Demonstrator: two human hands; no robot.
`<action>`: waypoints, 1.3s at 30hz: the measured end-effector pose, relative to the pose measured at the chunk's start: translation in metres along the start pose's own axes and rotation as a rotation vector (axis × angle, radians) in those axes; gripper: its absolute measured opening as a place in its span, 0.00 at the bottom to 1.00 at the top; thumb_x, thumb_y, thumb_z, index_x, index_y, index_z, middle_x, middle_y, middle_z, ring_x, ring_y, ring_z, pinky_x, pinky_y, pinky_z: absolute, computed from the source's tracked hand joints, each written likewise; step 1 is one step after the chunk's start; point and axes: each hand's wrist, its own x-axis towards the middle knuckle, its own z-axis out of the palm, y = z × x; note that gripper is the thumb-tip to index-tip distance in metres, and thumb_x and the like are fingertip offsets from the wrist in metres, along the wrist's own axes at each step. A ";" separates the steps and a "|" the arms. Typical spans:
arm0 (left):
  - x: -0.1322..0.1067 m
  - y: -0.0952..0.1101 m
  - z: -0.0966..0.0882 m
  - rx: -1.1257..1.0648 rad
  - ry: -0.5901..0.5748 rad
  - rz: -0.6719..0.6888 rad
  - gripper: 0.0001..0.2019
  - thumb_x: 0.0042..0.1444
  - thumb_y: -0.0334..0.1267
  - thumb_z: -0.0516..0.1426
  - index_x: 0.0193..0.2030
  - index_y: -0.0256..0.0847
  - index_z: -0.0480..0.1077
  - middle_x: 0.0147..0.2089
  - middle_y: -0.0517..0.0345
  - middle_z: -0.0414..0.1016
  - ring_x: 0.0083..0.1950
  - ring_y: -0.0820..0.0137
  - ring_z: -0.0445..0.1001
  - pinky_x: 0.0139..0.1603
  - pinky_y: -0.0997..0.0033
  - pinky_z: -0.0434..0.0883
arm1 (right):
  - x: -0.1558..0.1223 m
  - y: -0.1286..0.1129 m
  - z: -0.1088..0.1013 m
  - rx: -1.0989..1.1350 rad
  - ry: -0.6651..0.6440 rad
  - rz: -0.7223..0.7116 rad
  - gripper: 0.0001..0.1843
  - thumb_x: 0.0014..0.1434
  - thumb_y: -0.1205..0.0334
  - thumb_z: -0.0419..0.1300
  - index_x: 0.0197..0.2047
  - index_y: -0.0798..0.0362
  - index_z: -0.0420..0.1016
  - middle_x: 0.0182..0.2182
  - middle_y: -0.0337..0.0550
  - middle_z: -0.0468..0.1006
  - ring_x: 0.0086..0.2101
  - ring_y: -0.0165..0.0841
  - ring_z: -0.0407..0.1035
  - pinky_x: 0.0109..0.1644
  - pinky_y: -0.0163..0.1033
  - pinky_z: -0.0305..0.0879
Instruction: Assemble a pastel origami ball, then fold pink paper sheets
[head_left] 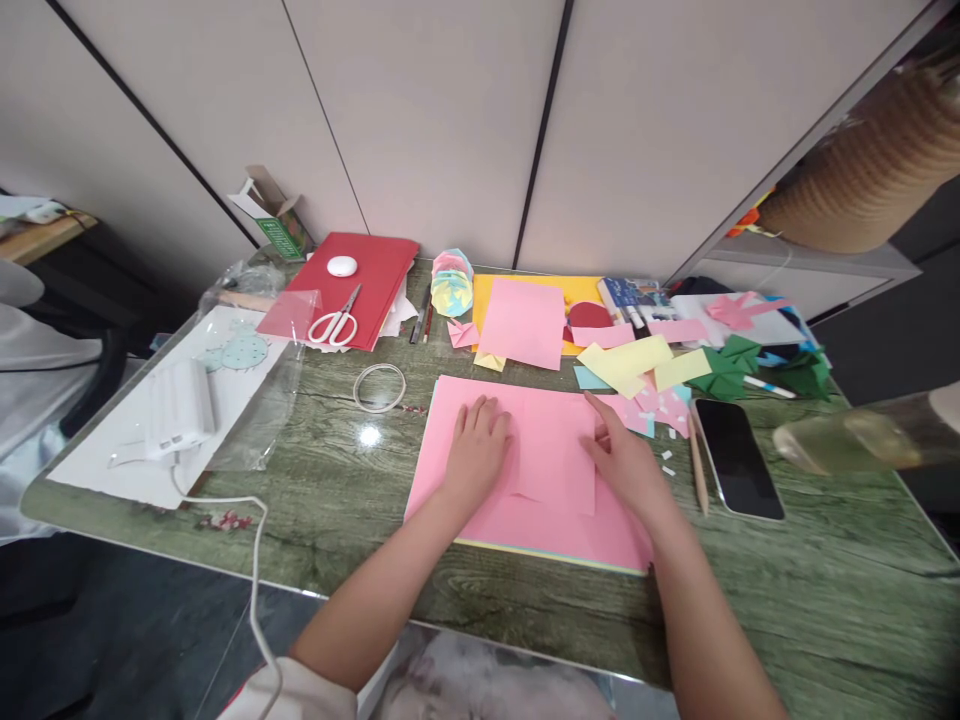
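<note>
A smaller pink paper piece (556,450) lies on a stack of large pink sheets (517,535), whose lower edge shows yellow and blue layers. My left hand (480,445) rests flat on the pink paper at its left side, fingers stretched forward. At the right edge of the smaller piece is my right hand (619,450), its fingers apart, thumb and fingertips touching the paper. Neither hand grips anything that I can see. Just beyond the stack lies another pink square (522,322) on a yellow-orange sheet (585,290).
White-handled scissors (335,325) lie on a red folder (360,265). A cable coil (379,388) sits left of the stack. To the right are a wooden stick (698,465), a phone (739,460) and a bottle (862,435). A power bank (178,410) trails a cable at left.
</note>
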 end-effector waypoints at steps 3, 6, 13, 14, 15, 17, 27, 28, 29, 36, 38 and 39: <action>0.001 -0.001 -0.001 -0.012 -0.004 -0.001 0.12 0.62 0.35 0.46 0.48 0.40 0.67 0.56 0.50 0.67 0.61 0.61 0.60 0.63 0.51 0.54 | 0.000 -0.005 0.000 0.102 0.038 -0.017 0.33 0.55 0.63 0.52 0.64 0.45 0.52 0.32 0.37 0.72 0.28 0.30 0.68 0.36 0.36 0.62; 0.000 -0.002 -0.002 -0.018 -0.010 -0.013 0.15 0.63 0.37 0.44 0.53 0.41 0.64 0.59 0.49 0.65 0.63 0.60 0.58 0.63 0.48 0.53 | 0.000 -0.006 0.002 0.092 0.097 -0.032 0.30 0.55 0.62 0.52 0.61 0.46 0.58 0.37 0.41 0.72 0.28 0.31 0.67 0.39 0.39 0.62; -0.002 -0.003 -0.001 -0.010 -0.056 -0.021 0.23 0.63 0.43 0.42 0.63 0.38 0.54 0.67 0.48 0.52 0.68 0.56 0.46 0.64 0.42 0.46 | 0.001 0.001 0.002 0.068 0.086 -0.056 0.21 0.54 0.63 0.53 0.52 0.49 0.70 0.40 0.43 0.72 0.29 0.29 0.67 0.41 0.39 0.62; -0.002 -0.003 0.000 -0.007 -0.059 -0.020 0.23 0.63 0.43 0.42 0.63 0.38 0.54 0.68 0.48 0.51 0.68 0.56 0.46 0.64 0.42 0.46 | 0.001 0.001 0.002 0.060 0.081 -0.055 0.20 0.54 0.63 0.53 0.50 0.50 0.72 0.40 0.43 0.72 0.30 0.30 0.67 0.41 0.38 0.62; -0.003 -0.003 0.000 -0.004 -0.061 -0.020 0.24 0.63 0.44 0.41 0.63 0.38 0.54 0.68 0.48 0.50 0.68 0.56 0.45 0.64 0.42 0.45 | 0.001 0.001 0.003 0.051 0.075 -0.051 0.19 0.54 0.64 0.53 0.49 0.51 0.73 0.39 0.43 0.72 0.31 0.30 0.67 0.41 0.38 0.62; -0.003 -0.002 0.000 -0.001 -0.062 -0.027 0.24 0.63 0.44 0.41 0.64 0.38 0.53 0.68 0.48 0.50 0.69 0.56 0.45 0.65 0.42 0.45 | 0.002 0.001 0.003 0.032 0.063 -0.041 0.18 0.53 0.65 0.53 0.47 0.52 0.75 0.38 0.43 0.73 0.31 0.30 0.67 0.41 0.38 0.63; -0.004 -0.001 0.003 -0.011 -0.053 -0.050 0.25 0.63 0.44 0.42 0.65 0.39 0.52 0.69 0.49 0.49 0.69 0.57 0.44 0.65 0.41 0.43 | 0.002 0.002 0.006 -0.061 0.033 0.001 0.17 0.52 0.68 0.56 0.46 0.53 0.76 0.40 0.45 0.74 0.35 0.32 0.68 0.44 0.39 0.62; -0.004 -0.001 0.003 -0.010 -0.055 -0.051 0.25 0.63 0.44 0.42 0.65 0.39 0.51 0.69 0.50 0.49 0.69 0.57 0.44 0.65 0.42 0.43 | 0.002 0.002 0.005 -0.065 0.030 0.001 0.17 0.53 0.68 0.56 0.46 0.54 0.75 0.40 0.46 0.73 0.35 0.32 0.68 0.45 0.39 0.62; -0.005 -0.001 0.002 -0.011 -0.060 -0.049 0.25 0.63 0.44 0.42 0.65 0.39 0.51 0.69 0.50 0.48 0.69 0.57 0.44 0.65 0.42 0.43 | 0.002 0.002 0.005 -0.067 0.027 0.000 0.17 0.53 0.68 0.55 0.46 0.55 0.75 0.40 0.46 0.73 0.35 0.33 0.68 0.45 0.39 0.62; -0.006 -0.004 0.000 -0.006 -0.094 -0.020 0.32 0.59 0.54 0.44 0.66 0.38 0.47 0.70 0.47 0.44 0.69 0.53 0.39 0.64 0.40 0.40 | 0.000 0.007 0.000 -0.015 -0.027 -0.047 0.24 0.52 0.66 0.57 0.53 0.51 0.70 0.44 0.44 0.71 0.35 0.31 0.68 0.46 0.38 0.63; -0.006 -0.004 -0.001 -0.003 -0.092 -0.012 0.34 0.59 0.55 0.44 0.67 0.38 0.46 0.70 0.46 0.42 0.70 0.53 0.38 0.64 0.39 0.40 | -0.001 0.008 -0.001 0.009 -0.051 -0.067 0.24 0.51 0.67 0.56 0.53 0.48 0.70 0.44 0.42 0.71 0.34 0.29 0.68 0.44 0.36 0.63; -0.006 -0.004 -0.002 -0.003 -0.089 -0.006 0.34 0.58 0.55 0.45 0.67 0.38 0.46 0.70 0.46 0.42 0.70 0.53 0.37 0.64 0.39 0.39 | -0.001 0.009 -0.002 0.014 -0.055 -0.069 0.23 0.51 0.67 0.56 0.52 0.48 0.71 0.44 0.42 0.70 0.33 0.28 0.68 0.44 0.36 0.63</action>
